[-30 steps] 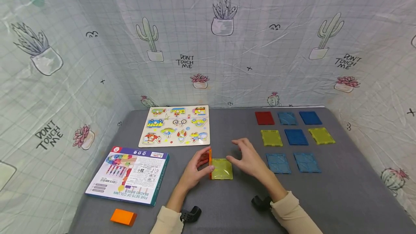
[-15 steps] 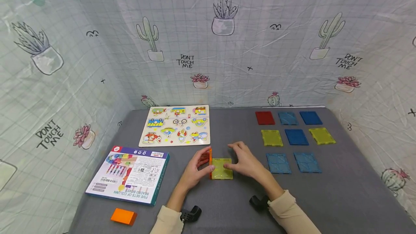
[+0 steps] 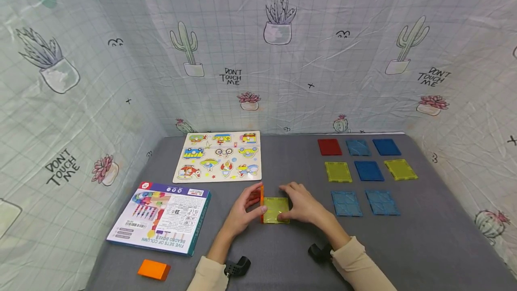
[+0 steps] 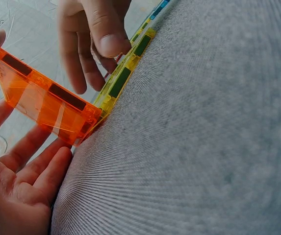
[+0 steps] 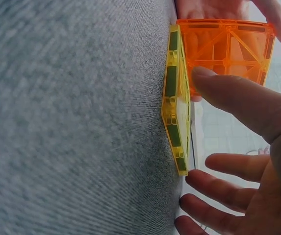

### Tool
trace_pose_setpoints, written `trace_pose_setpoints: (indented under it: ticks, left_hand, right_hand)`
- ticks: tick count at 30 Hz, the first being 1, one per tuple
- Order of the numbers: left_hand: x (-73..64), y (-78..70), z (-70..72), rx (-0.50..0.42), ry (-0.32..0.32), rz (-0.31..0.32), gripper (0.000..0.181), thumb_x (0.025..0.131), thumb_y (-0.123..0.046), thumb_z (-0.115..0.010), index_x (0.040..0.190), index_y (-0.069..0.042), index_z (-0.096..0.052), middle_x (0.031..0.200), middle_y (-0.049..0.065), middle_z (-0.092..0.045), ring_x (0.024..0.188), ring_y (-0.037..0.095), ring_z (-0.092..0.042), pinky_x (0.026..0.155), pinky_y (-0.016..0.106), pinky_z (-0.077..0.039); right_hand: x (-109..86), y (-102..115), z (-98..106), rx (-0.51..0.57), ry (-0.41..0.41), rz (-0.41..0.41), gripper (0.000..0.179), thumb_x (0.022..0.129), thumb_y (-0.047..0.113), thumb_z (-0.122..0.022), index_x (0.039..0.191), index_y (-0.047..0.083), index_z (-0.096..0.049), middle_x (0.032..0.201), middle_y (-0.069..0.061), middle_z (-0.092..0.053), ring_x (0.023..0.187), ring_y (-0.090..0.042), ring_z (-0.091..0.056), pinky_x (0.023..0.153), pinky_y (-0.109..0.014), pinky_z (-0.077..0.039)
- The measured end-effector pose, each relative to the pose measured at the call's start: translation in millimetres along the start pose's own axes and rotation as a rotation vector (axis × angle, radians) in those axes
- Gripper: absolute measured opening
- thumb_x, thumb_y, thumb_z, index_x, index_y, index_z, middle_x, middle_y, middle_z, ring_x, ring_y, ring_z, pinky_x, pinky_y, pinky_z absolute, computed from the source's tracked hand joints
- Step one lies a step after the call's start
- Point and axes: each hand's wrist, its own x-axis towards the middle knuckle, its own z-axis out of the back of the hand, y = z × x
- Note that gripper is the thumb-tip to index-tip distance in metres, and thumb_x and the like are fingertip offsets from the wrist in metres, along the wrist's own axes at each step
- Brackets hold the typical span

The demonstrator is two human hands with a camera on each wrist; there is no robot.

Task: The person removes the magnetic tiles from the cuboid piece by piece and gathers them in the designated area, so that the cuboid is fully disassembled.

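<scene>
A see-through yellow magnetic tile (image 3: 272, 206) lies flat on the grey table, dark magnets along its edges. At its left edge a see-through orange magnetic tile (image 4: 44, 100) stands upright, meeting it at a corner. My left hand (image 3: 237, 215) pinches the orange tile, thumb on its upper edge and fingers behind it. Over the right side of the yellow tile is my right hand (image 3: 304, 206), its thumb (image 5: 223, 88) extended above the tile's face. The other fingers (image 5: 228, 191) of this hand are spread around the tile's right and far edges.
Several loose tiles lie to the right: a red tile (image 3: 329, 147), blue tiles (image 3: 369, 170) and yellow tiles (image 3: 338, 171). A wooden picture puzzle (image 3: 218, 156) lies at the back left. Nearer are a flat box (image 3: 159, 219) and an orange block (image 3: 154, 269). A printed curtain encloses the table.
My right hand has moved left and slightly nearer, bringing its thumb over the yellow tile. My left hand and the orange tile have stayed in place.
</scene>
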Motion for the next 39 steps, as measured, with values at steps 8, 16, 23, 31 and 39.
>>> trace_pose_setpoints:
  ticks: [8, 16, 23, 31, 39]
  left_hand:
    - [0.2, 1.7, -0.1, -0.003, -0.006, -0.016, 0.062, 0.092, -0.007, -0.067, 0.149, -0.006, -0.043, 0.142, 0.032, -0.048, 0.127, 0.043, -0.053, 0.109, 0.062, -0.042]
    - [3.8, 23.8, -0.7, 0.003, -0.012, -0.020, 0.065, 0.092, -0.004, -0.066, 0.150, 0.000, -0.040, 0.143, 0.034, -0.046, 0.128, 0.045, -0.051, 0.110, 0.064, -0.040]
    - [5.1, 39.8, -0.8, 0.005, -0.020, -0.063, 0.065, 0.092, -0.005, -0.066, 0.151, -0.003, -0.039, 0.142, 0.026, -0.049, 0.128, 0.041, -0.054, 0.110, 0.060, -0.044]
    - [3.5, 38.3, 0.7, -0.015, -0.002, -0.093, 0.063, 0.094, -0.008, -0.062, 0.151, -0.001, -0.038, 0.142, 0.026, -0.050, 0.129, 0.041, -0.054, 0.112, 0.051, -0.046]
    - [2.4, 38.5, 2.3, -0.049, -0.037, -0.059, 0.059, 0.095, -0.008, -0.060, 0.151, -0.003, -0.041, 0.141, 0.024, -0.055, 0.123, 0.042, -0.057, 0.103, 0.017, -0.049]
  right_hand:
    - [-1.9, -2, -2, -0.049, 0.016, 0.062, 0.087, 0.065, 0.039, -0.094, 0.137, 0.005, -0.059, 0.124, -0.009, -0.060, 0.113, -0.027, -0.049, 0.100, -0.053, -0.046]
    - [-3.5, 0, -3, -0.082, 0.028, 0.085, 0.080, 0.065, 0.036, -0.094, 0.132, 0.005, -0.063, 0.118, -0.007, -0.059, 0.108, -0.024, -0.048, 0.093, -0.050, -0.046]
    - [-3.1, 1, -2, -0.068, 0.036, 0.063, 0.076, 0.065, 0.036, -0.094, 0.130, 0.007, -0.065, 0.113, -0.004, -0.057, 0.104, -0.021, -0.045, 0.090, -0.046, -0.043]
    - [-4.1, 0, -2, -0.066, 0.045, 0.062, 0.077, 0.065, 0.036, -0.095, 0.129, 0.005, -0.065, 0.110, -0.004, -0.055, 0.100, -0.019, -0.043, 0.085, -0.040, -0.039]
    - [-5.0, -3, 0, -0.039, 0.044, 0.029, 0.074, 0.066, 0.034, -0.094, 0.127, 0.005, -0.065, 0.112, -0.005, -0.054, 0.101, -0.021, -0.043, 0.088, -0.042, -0.039]
